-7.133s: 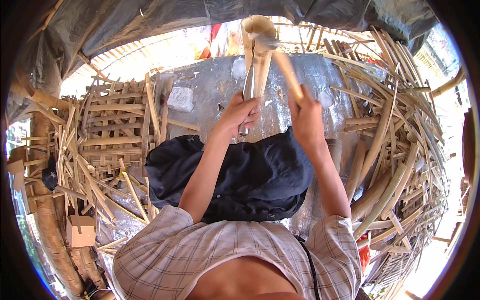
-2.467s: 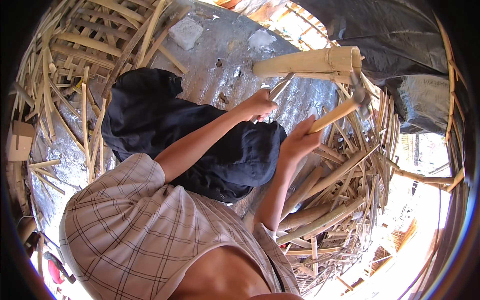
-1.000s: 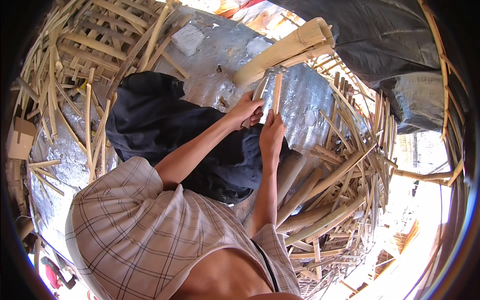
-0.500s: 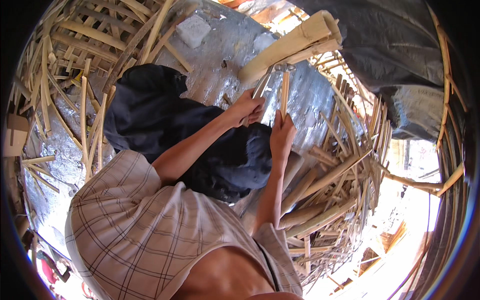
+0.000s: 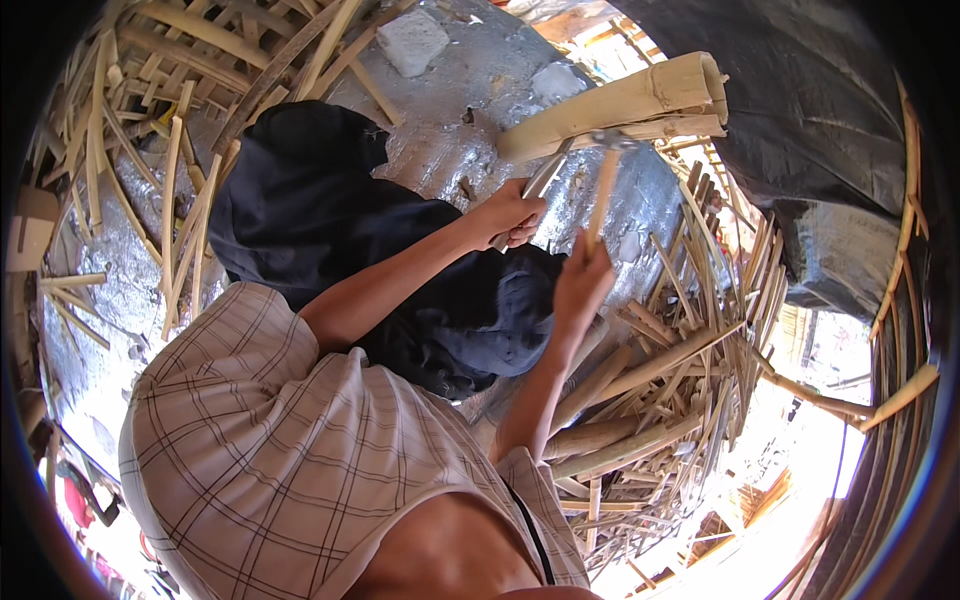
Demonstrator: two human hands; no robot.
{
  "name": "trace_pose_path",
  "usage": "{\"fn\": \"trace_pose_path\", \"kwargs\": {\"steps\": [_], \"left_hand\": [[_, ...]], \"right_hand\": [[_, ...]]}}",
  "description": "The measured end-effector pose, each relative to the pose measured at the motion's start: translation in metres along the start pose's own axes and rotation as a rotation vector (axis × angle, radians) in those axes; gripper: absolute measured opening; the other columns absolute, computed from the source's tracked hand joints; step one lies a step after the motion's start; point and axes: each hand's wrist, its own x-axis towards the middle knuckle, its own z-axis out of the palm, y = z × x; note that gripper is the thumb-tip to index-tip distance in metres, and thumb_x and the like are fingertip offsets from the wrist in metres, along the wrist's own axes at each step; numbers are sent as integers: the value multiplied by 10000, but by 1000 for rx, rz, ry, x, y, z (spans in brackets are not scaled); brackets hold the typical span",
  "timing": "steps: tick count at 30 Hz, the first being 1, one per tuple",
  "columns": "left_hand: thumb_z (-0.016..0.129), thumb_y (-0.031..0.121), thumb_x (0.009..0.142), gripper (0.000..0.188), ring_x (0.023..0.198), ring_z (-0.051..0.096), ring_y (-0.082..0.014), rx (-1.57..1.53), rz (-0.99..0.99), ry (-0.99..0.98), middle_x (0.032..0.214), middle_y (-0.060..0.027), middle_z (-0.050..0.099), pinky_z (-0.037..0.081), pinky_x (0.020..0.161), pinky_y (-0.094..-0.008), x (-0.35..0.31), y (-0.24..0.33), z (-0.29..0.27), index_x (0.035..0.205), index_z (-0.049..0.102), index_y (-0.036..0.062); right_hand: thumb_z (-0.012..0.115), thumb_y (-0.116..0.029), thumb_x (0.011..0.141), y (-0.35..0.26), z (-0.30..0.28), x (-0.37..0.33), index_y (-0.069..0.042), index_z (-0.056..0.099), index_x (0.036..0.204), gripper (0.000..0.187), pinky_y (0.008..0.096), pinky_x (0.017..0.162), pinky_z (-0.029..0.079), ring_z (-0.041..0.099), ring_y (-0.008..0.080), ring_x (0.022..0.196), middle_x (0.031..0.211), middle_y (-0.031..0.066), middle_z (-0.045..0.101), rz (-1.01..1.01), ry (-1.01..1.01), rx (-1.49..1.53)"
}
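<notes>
My left hand [image 5: 515, 213] is closed around a long silvery metal blade [image 5: 545, 172], perhaps a chisel or knife. The blade slants up and away, its far end close to the lower edge of a thick split bamboo piece [image 5: 610, 105]. In my right hand [image 5: 584, 278] is a hammer [image 5: 604, 185] by its pale wooden handle. The hammer's metal head is slightly smeared by motion, in front of the bamboo and a little right of the blade's upper end. I cannot tell whether the blade touches the bamboo.
Under the bamboo lies a grey sheet [image 5: 440, 95] with a pale stone block [image 5: 413, 42]. Bamboo strips [image 5: 650, 400] are heaped at the right, and a bamboo lattice [image 5: 200, 55] stands at the far left. Black sheeting [image 5: 800, 120] hangs at the far right. My dark-clothed legs [image 5: 330, 215] are beside my hands.
The hammer head has swung right, away from the blade's upper end, and its handle leans more. My right hand has shifted right. The left still grips the blade, and the whole view has shifted somewhat.
</notes>
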Motion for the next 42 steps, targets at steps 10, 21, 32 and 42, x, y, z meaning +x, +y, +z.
{"fn": "trace_pose_path", "kwargs": {"steps": [10, 21, 32, 42], "left_hand": [[558, 63, 928, 164, 388, 392, -79, -47, -4, 58, 562, 12, 407, 315, 336, -279, -1, 13, 16, 810, 445, 68], [561, 91, 946, 155, 407, 399, -83, 7, 1, 65, 558, 13, 414, 322, 363, -300, -2, 9, 2, 846, 444, 66], [564, 92, 953, 195, 394, 386, -64, 1, -44, 100, 572, 30, 407, 319, 343, -274, -1, 0, 0, 804, 437, 84], [560, 92, 951, 187, 411, 383, -60, 16, -76, 99, 580, 29, 388, 300, 351, -274, 7, 0, -7, 818, 429, 89]], "right_hand": [[533, -200, 1063, 13, 20, 1, 13, 487, 776, 361, 369, 467, 330, 428, 165, 497, 578, 99, 451, -83, 48, 45], [525, -176, 1067, -33, -3, 13, 0, 506, 771, 345, 358, 447, 266, 347, 111, 483, 536, 21, 402, -85, 336, 361], [559, -189, 1048, -50, -18, 11, 49, 557, 856, 306, 422, 475, 332, 411, 212, 481, 573, 159, 471, -40, 126, 130], [572, -198, 1032, 13, 0, 6, 61, 588, 891, 295, 491, 513, 404, 558, 349, 511, 618, 235, 541, -74, -103, -180]]}}
